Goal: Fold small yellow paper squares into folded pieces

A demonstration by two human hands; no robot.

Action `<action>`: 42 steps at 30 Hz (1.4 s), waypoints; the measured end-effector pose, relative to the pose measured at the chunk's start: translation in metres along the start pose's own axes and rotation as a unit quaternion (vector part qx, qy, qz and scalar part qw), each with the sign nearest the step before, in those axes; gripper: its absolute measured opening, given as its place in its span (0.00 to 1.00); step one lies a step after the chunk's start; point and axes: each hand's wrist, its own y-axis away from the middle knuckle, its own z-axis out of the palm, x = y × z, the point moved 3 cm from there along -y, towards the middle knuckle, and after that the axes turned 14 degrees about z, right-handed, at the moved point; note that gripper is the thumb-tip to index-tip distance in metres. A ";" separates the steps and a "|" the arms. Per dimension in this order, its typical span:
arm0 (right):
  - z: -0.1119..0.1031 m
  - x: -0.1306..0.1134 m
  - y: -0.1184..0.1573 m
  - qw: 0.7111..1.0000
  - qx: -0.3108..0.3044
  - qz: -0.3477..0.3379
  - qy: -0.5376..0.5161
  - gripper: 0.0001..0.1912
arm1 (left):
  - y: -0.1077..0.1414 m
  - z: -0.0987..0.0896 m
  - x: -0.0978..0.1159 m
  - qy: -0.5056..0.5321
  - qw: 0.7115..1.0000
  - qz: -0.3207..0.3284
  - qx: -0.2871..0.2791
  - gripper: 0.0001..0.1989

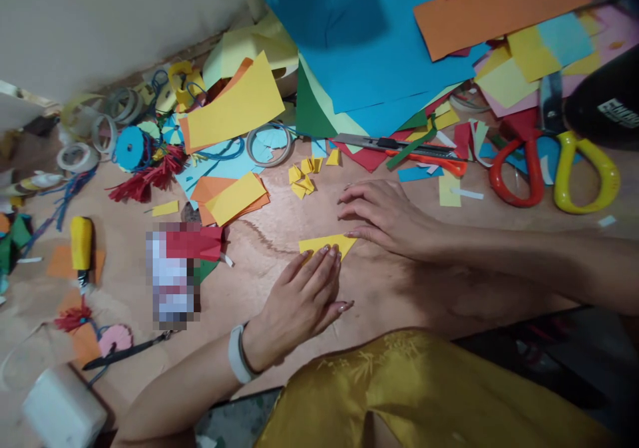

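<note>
Your left hand [307, 295] lies flat, fingers together over a yellow paper piece [344, 243], pinning it to the wooden worktop [249, 275] from above with no pinch. Your right hand [392, 218] is loosely spread, its thumb at the paper's right-hand corner, nothing closed in it.

The paper sits nearer the worktop's near edge than its far one, and here's the danger: let those left fingers push unevenly and it could skew, leaving a crooked crease. Your left fingertips hide much of the lower side, so a bad alignment there might slip past you.

Just beyond, toward the far edge, there's a cluster of small folded yellow pieces [302, 176]; a careless sweep of your right fingers could scatter it. Further out lies a utility knife [372, 143]; whether its blade is out, I can't tell, so a blind reach that way risks a nick. Over toward the right edge, those scissors [535, 162] sit beyond your forearm, where a wide elbow swing might catch them.
</note>
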 end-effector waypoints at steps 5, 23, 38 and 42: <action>-0.003 0.003 -0.003 1.000 -0.002 -0.016 -0.006 0.16 | -0.001 0.001 -0.002 0.017 0.999 -0.013 0.028 0.33; 0.000 0.005 -0.005 0.999 -0.006 -0.046 -0.002 0.18 | -0.004 -0.012 0.006 0.077 0.995 -0.060 -0.029 0.39; -0.003 -0.060 0.039 0.947 -0.232 -0.033 -0.222 0.13 | 0.017 -0.019 -0.006 -0.026 0.995 -0.094 0.031 0.25; -0.016 -0.038 0.015 0.959 -0.060 0.109 -0.255 0.13 | 0.002 -0.013 0.004 0.019 0.993 -0.112 0.043 0.28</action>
